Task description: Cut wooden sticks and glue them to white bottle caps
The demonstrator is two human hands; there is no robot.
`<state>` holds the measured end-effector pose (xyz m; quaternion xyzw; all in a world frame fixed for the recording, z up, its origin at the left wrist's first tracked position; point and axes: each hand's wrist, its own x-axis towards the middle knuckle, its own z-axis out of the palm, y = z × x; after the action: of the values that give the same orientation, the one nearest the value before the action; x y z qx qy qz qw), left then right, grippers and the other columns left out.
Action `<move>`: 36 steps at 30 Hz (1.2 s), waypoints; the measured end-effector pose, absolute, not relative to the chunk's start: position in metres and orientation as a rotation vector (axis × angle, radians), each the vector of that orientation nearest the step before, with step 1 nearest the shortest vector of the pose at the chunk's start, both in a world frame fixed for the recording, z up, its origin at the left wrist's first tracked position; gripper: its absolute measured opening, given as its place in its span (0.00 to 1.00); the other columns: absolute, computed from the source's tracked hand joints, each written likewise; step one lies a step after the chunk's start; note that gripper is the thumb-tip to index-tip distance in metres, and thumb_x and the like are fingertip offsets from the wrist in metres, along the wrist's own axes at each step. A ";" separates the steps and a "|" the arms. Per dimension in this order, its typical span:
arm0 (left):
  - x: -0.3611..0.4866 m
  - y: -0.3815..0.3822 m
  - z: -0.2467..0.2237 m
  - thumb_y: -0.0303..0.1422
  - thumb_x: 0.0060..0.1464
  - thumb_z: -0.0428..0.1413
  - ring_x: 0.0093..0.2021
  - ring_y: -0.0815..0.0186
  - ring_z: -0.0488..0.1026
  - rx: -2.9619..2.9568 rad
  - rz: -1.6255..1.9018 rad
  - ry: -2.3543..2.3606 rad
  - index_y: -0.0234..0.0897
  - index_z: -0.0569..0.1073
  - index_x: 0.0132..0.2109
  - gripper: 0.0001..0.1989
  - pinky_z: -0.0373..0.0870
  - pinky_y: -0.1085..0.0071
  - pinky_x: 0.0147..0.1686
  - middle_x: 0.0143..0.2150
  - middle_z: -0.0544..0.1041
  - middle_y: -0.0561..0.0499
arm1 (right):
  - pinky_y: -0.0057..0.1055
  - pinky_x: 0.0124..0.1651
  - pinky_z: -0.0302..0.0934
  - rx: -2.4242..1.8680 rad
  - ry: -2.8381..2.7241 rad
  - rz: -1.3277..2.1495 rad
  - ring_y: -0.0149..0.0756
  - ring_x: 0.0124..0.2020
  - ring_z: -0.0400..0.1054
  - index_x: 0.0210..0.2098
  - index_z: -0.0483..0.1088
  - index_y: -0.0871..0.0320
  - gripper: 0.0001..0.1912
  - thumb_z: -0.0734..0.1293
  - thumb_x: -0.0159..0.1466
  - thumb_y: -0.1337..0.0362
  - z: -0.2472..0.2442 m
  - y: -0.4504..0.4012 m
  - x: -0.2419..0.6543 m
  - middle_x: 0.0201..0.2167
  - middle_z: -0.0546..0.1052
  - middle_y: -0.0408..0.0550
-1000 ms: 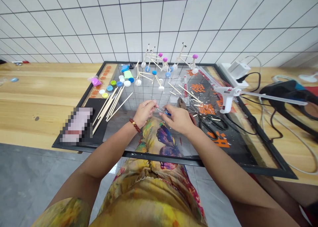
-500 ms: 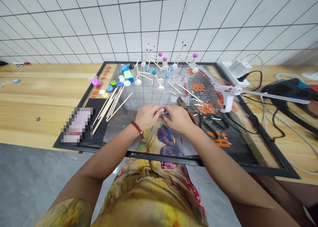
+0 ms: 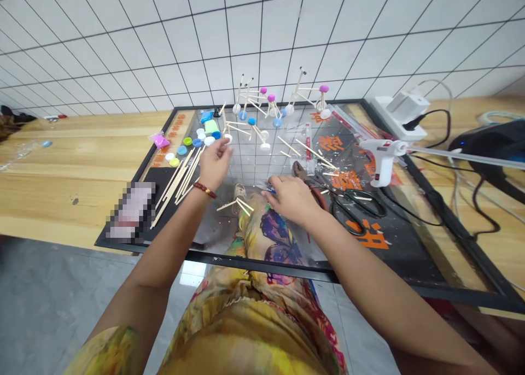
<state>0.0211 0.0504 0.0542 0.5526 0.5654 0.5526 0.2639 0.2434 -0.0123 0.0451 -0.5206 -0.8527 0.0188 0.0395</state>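
Here, the right hand [image 3: 292,197] pinches a slim blue tool [image 3: 269,190], long axis toward nine o'clock; the left hand [image 3: 215,164], loosely curled, holding unclear, is nearer the white cap [image 3: 228,138], at its one o'clock.

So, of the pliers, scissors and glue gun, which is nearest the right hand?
The red-handled pliers, just beside the right hand; the scissors lie farther off and the glue gun farthest.

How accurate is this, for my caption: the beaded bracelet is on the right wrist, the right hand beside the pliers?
Not quite: the head view shows the beaded bracelet on the wrist of the left hand. The right hand is beside the pliers.
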 end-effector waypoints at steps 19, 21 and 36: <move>0.013 0.156 0.038 0.27 0.54 0.64 0.31 0.70 0.74 1.139 1.560 1.421 0.34 0.79 0.44 0.08 0.72 0.73 0.37 0.33 0.79 0.51 | 0.40 0.44 0.52 -1.568 -2.620 0.055 0.51 0.47 0.73 0.47 0.71 0.60 0.16 0.58 0.74 0.55 0.040 -0.010 0.242 0.43 0.81 0.57; 0.016 0.158 0.038 0.25 0.55 0.64 0.28 0.72 0.72 1.093 1.577 1.384 0.34 0.80 0.42 0.07 0.70 0.74 0.35 0.30 0.78 0.53 | 0.40 0.44 0.52 -1.568 -2.622 0.043 0.51 0.47 0.73 0.47 0.71 0.60 0.16 0.58 0.74 0.55 0.040 -0.011 0.242 0.42 0.81 0.56; 0.025 0.127 0.059 0.23 0.67 0.53 0.24 0.76 0.66 0.609 1.635 0.968 0.34 0.74 0.37 0.09 0.69 0.78 0.32 0.22 0.68 0.57 | 0.39 0.42 0.52 -1.580 -2.624 0.038 0.53 0.46 0.74 0.47 0.71 0.60 0.18 0.57 0.74 0.54 0.038 -0.010 0.244 0.41 0.81 0.60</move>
<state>0.0248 0.1268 0.0586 0.2564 0.4077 0.6884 0.5423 0.2436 -0.0098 0.0379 -0.5153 -0.8560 0.0123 0.0391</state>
